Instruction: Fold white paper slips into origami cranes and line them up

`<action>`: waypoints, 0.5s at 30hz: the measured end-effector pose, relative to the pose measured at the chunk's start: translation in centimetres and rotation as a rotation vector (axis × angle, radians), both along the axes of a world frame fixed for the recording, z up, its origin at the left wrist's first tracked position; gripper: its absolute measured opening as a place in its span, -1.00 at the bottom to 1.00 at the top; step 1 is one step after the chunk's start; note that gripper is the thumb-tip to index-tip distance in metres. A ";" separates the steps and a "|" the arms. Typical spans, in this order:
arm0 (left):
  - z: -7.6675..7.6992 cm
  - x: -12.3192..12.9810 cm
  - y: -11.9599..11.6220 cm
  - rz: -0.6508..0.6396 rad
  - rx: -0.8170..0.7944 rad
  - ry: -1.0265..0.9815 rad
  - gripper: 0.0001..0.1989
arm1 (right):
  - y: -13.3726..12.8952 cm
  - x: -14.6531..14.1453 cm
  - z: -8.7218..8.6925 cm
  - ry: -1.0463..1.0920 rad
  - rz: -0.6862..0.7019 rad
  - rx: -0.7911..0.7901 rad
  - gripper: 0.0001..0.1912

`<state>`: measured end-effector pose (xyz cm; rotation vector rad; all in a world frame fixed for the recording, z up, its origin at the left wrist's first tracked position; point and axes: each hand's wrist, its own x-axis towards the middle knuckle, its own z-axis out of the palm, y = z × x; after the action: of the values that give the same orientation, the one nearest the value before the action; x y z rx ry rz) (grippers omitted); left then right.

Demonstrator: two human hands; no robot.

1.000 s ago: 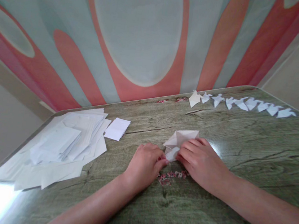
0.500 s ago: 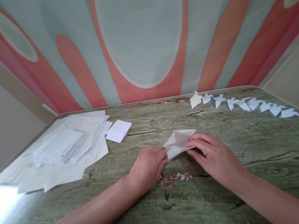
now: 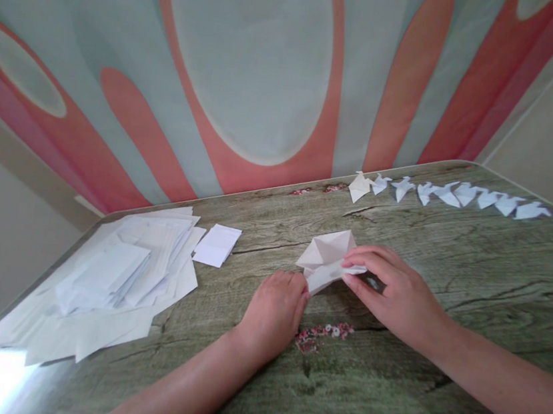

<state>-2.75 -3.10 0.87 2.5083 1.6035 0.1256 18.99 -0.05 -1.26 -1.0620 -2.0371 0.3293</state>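
Observation:
Between my hands, over the wood-patterned table, is a white folded paper (image 3: 330, 248) with an opened, creased flap at its far side. My left hand (image 3: 277, 309) is closed on its near left corner, the fingertips partly hidden behind the knuckles. On the right edge, my right hand (image 3: 392, 285) pinches a narrow fold between thumb and fingers. The paper's near edge looks slightly raised off the table.
A row of several small folded paper birds (image 3: 424, 193) lies along the back right edge. Loose paper sheets and folded stacks (image 3: 110, 287) cover the left side, with a small folded paper pack (image 3: 218, 245) beside them. The patterned wall (image 3: 282, 161) rises behind the table (image 3: 384, 395).
The far flap of the folded paper has opened wider. My right hand has brought the right edge up into a narrow fold. My left hand stays at the same corner.

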 end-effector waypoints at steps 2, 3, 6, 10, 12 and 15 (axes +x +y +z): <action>0.1 0.1 0.0 0.006 -0.002 0.023 -0.82 | 0.1 0.1 0.0 -0.011 -0.007 0.016 -0.87; 0.1 0.1 0.1 0.010 0.000 0.032 -0.82 | 0.1 0.1 0.1 -0.014 -0.016 0.021 -0.86; 0.1 0.2 0.1 0.020 0.010 0.055 -0.80 | 0.1 0.2 0.4 -0.009 -0.086 0.028 -0.77; -0.1 0.3 0.1 0.000 0.035 0.086 -0.77 | 0.0 0.2 0.6 -0.008 -0.131 -0.044 -0.72; -0.2 0.2 0.1 -0.013 0.043 0.092 -0.76 | -0.1 0.3 0.6 -0.008 -0.110 -0.095 -0.75; -0.2 0.0 0.0 -0.030 0.042 0.080 -0.76 | -0.1 0.4 0.4 0.004 -0.073 -0.117 -0.73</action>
<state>-2.79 -3.11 0.64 2.5990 1.6076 0.0565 19.43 -0.11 -0.81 -1.2028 -1.9897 0.4166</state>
